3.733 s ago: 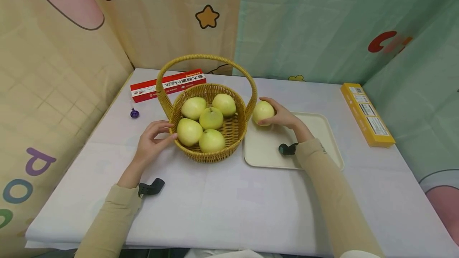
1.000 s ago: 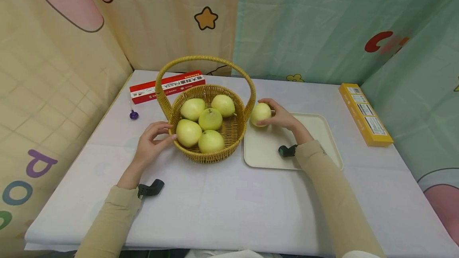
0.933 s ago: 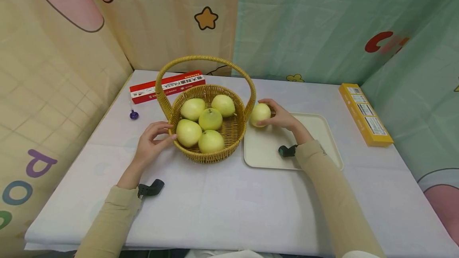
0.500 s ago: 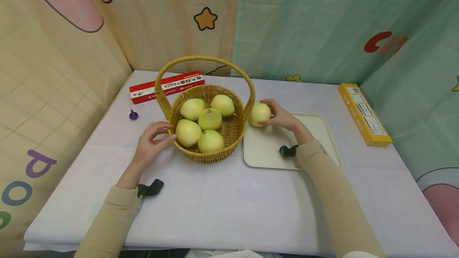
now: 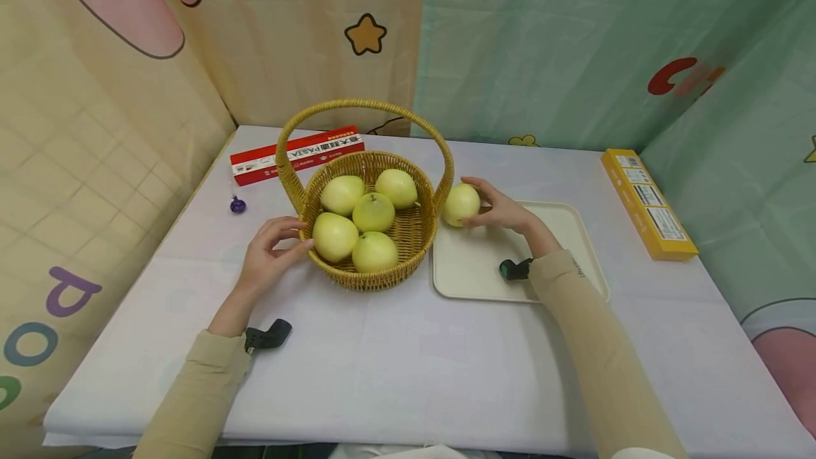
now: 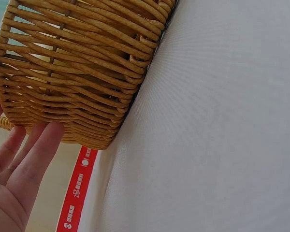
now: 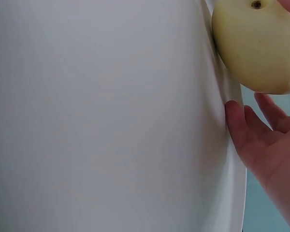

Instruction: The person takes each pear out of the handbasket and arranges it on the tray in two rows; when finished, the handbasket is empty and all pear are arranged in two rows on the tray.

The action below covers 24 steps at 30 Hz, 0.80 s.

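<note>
A woven wicker basket (image 5: 382,278) with a tall arched handle holds several pale yellow-green pears (image 5: 373,212). My left hand (image 5: 270,253) touches its left side, and in the left wrist view the extended fingers (image 6: 46,145) lie against the wicker. Just right of the basket, another pear (image 5: 460,205) sits at the far left corner of a cream tray (image 5: 468,271). My right hand (image 5: 503,212) is spread around this pear, thumb in front and fingers behind. The right wrist view shows a gap between the fingers (image 7: 237,118) and the pear.
A red pasta box (image 5: 248,167) lies behind the basket, with a small purple object (image 5: 238,205) to its front left. A yellow box (image 5: 650,204) lies at the table's right side. Printed curtains (image 5: 548,55) hang around the table (image 5: 382,374).
The right hand's grip on the pear at the tray has loosened, and the hand has shifted slightly right. That pear has hardly moved. My left hand stays at the basket.
</note>
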{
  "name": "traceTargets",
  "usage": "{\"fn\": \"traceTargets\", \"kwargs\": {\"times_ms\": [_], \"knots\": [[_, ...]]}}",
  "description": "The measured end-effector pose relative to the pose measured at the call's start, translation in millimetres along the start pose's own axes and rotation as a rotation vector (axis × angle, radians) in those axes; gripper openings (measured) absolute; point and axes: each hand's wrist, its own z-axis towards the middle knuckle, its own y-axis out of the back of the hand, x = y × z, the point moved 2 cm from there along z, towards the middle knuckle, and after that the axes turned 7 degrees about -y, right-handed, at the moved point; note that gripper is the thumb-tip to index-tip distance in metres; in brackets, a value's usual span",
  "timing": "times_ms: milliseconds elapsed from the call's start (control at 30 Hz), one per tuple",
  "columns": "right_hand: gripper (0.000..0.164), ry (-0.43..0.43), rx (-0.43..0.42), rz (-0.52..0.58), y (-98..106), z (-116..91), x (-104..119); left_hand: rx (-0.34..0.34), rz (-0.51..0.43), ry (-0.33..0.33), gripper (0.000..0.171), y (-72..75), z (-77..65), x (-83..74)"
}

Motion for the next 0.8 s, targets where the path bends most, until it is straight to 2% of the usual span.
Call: {"fn": "traceTargets", "kwargs": {"times_ms": [100, 300, 800], "knots": [[0.092, 0.017, -0.015, -0.021, 2.2, 4.8, -8.4, 0.0, -0.002, 0.001, 0.032, 0.0, 0.1, 0.0], [0.081, 0.045, -0.077, -0.044, 2.3, 6.2, -8.6, -0.001, -0.005, -0.004, 0.031, 0.0, 0.6, 0.3], [0.074, -0.029, -0.157, -0.084, 0.7, 7.9, -6.2, 0.0, -0.008, 0.007, 0.032, -0.2, 0.1, 0.9]]}}
